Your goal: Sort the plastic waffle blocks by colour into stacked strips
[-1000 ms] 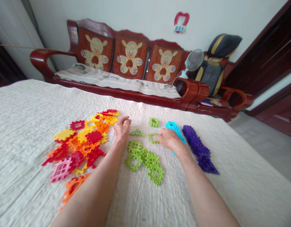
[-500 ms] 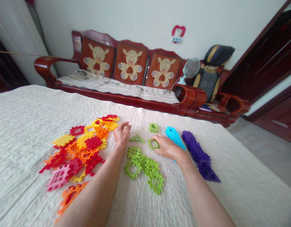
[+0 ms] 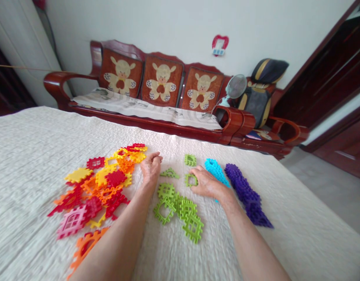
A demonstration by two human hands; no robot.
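On white cloth [image 3: 65,132] before a sofa [image 3: 156,123], right fingers [image 3: 201,172] hold a green frame [image 3: 187,180]; left fingers [image 3: 154,156] half-curl, grasp unclear.

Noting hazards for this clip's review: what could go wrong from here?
The right hand, at a square green frame, partly hides the cyan row in this view; it might knock that row askew. The overlapping green pieces could drag one another if lifted.

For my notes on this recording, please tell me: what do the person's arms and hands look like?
The left hand and right hand are bare, without gloves. The left forearm and right forearm are uncovered too, with no sleeve, watch or bracelet visible. Rings cannot be made out.
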